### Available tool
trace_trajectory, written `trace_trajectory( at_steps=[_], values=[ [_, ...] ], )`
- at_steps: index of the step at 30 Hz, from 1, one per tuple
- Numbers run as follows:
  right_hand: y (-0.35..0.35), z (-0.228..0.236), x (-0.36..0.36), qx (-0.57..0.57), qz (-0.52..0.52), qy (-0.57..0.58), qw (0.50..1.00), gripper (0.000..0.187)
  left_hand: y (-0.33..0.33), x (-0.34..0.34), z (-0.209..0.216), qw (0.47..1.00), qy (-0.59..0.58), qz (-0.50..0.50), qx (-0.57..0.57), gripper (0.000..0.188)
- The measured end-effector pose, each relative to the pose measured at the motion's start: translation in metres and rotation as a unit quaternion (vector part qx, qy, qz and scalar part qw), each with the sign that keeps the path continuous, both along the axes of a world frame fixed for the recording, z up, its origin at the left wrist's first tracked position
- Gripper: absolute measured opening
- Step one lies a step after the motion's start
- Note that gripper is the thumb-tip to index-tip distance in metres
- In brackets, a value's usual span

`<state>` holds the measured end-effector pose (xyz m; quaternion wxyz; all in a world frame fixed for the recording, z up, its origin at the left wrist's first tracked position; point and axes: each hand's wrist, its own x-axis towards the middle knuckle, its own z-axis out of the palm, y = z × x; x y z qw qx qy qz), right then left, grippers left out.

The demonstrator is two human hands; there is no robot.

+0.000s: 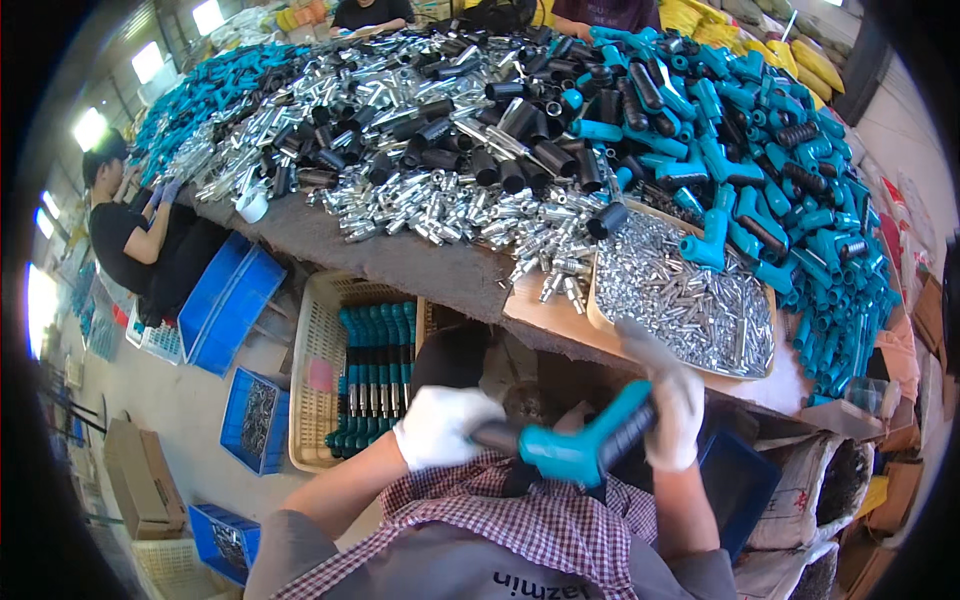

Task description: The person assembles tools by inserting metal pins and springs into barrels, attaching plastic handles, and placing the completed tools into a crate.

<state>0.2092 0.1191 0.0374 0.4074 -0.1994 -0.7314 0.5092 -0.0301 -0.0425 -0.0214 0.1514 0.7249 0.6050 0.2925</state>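
Observation:
My left hand [445, 428], in a white glove, is closed round the black sleeve [497, 436] of a teal pistol-shaped tool handle [568, 455] held in front of my apron. The handle's black-ridged grip [628, 430] points up to the right. Against that grip is my right hand [670, 400], gloved too; its fingers point upward and are smeared by motion, so how firmly they hold is unclear. Just beyond, on the table edge, a tray [597, 290] holds many small silver metal pins. Teal handles [745, 215] lie heaped behind it.
Metal shafts [410, 205] and black sleeves [510, 170] cover the table [370, 255]. Below left, a cream crate [312, 400] holds rows of assembled tools [380, 365]. Blue bins [252, 420] stand on the floor. A co-worker [135, 230] sits at left; others sit at the far side.

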Motion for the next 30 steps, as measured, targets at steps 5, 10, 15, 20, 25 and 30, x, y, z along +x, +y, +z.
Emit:
trace_trajectory(
  at_steps=[5, 10, 15, 20, 25, 30],
  values=[
    [-0.013, 0.013, -0.019, 0.128, 0.186, -0.019, 0.974, 0.038, -0.009, 0.012, -0.018, 0.984, 0.043, 0.029, -0.169, 0.035],
    [-0.027, -0.005, -0.023, 0.078, 0.040, 0.104, 0.991, 0.027, 0.006, 0.000, -0.010, 0.964, -0.170, 0.184, -0.090, 0.032],
    [0.002, 0.003, -0.031, -0.009, 0.006, -0.265, 0.964, 0.019, -0.013, 0.009, 0.009, 0.967, 0.114, -0.025, -0.226, 0.020],
    [-0.016, -0.032, -0.047, 0.235, 0.157, -0.358, 0.890, 0.033, 0.011, -0.014, 0.037, 0.973, 0.202, -0.066, -0.090, 0.025],
    [-0.030, -0.072, -0.056, -0.181, 0.293, -0.332, 0.878, 0.039, 0.071, -0.088, 0.059, 0.968, 0.133, 0.194, 0.089, 0.034],
    [-0.047, -0.079, -0.050, -0.079, 0.283, -0.257, 0.921, 0.033, 0.066, -0.226, -0.013, 0.851, 0.246, 0.464, 0.005, 0.030]
  ],
)
